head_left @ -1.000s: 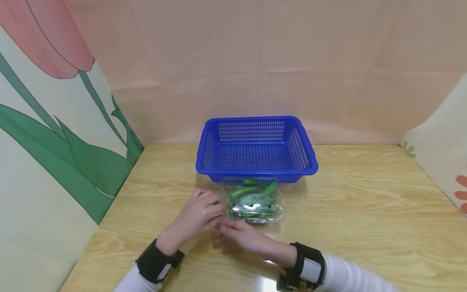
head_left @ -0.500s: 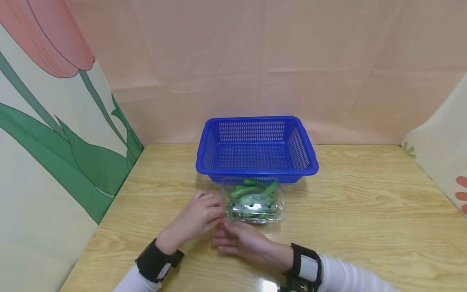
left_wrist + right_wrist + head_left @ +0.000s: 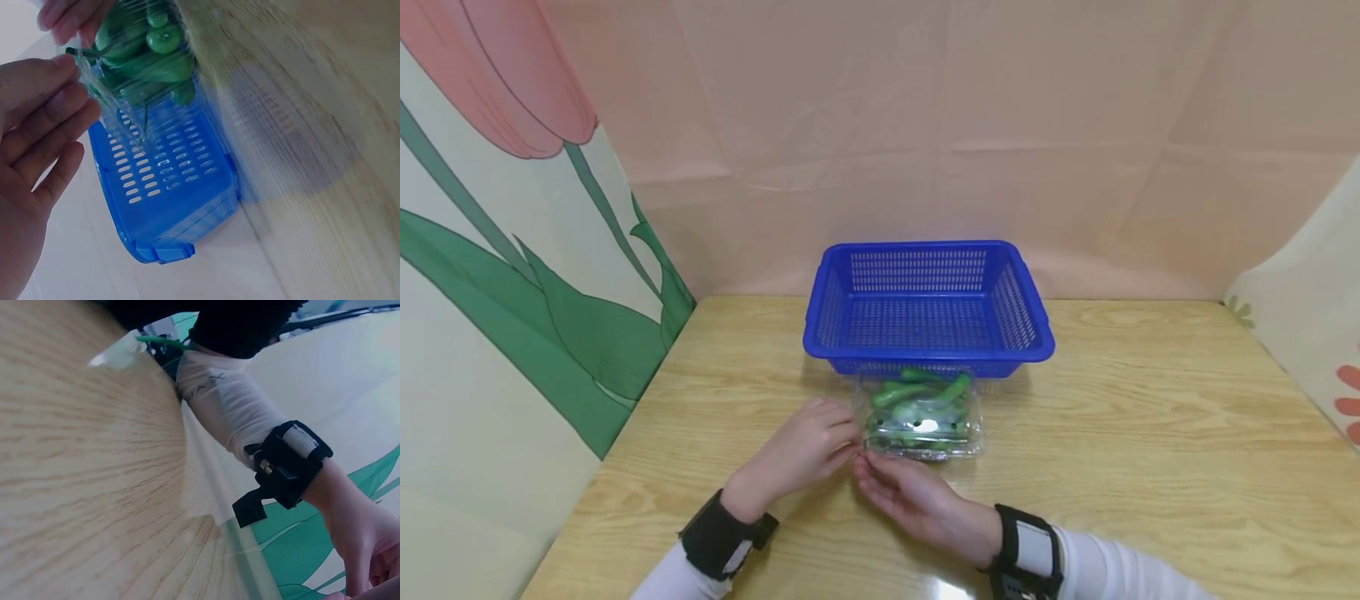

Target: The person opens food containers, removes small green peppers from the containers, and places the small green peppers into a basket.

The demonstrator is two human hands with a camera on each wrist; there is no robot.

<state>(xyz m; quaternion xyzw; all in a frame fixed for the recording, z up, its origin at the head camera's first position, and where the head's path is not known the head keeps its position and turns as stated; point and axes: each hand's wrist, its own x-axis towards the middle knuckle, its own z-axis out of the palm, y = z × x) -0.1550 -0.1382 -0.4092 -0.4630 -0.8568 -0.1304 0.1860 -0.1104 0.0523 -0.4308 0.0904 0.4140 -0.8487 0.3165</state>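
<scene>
A clear plastic clamshell box [image 3: 919, 427] of green peppers [image 3: 901, 393] lies on the table, its lid down over them. My left hand [image 3: 805, 446] pinches the near left corner of this box between thumb and fingers. Just below that corner, my right hand [image 3: 921, 508] is turned partly palm-up, with thumb and fingertips pinching the box's edge. In the left wrist view, the left fingers [image 3: 53, 115] reach the box's rim, with the right fingertips [image 3: 75, 22] close by. The right wrist view shows the left hand [image 3: 365, 534]; the box is out of sight there.
Directly behind the box stands a blue plastic basket [image 3: 928, 360] with slotted walls and nothing inside. The wood-grain table [image 3: 1150, 417] spreads on both sides. A pink cloth [image 3: 925, 125] hangs behind, and a tulip-printed cloth [image 3: 587, 333] borders the left.
My right hand has rolled palm-up and its fingers have drawn in towards the box's near left corner. The left hand has barely moved, and the box and basket have stayed put.
</scene>
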